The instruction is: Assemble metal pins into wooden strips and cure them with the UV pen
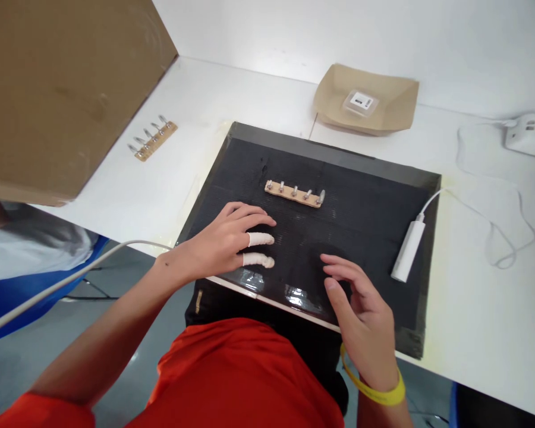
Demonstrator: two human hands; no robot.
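Observation:
My left hand [232, 238] rests at the black mat's left side, fingers stretched out and spread, nothing held. Two of its fingers wear white coverings. Over the mat's near right part is my right hand [361, 315], fingers loosely bent and a gap between thumb and fingers. No object shows in it. Beyond both hands, on the black mat [365, 232], lies a tan strip [293, 194] with several small metal screw-like pieces standing along it. Neither hand touches the strip; my left hand is nearer to it.
A similar strip [156, 141] with metal pieces lies left on the white table, beside a large cardboard panel [71, 89]. At the back, a paper tray [396, 107] holds a small clear box [361, 102]. A white corded bar [409, 249] lies right. Another person's sleeve [31, 246] shows left.

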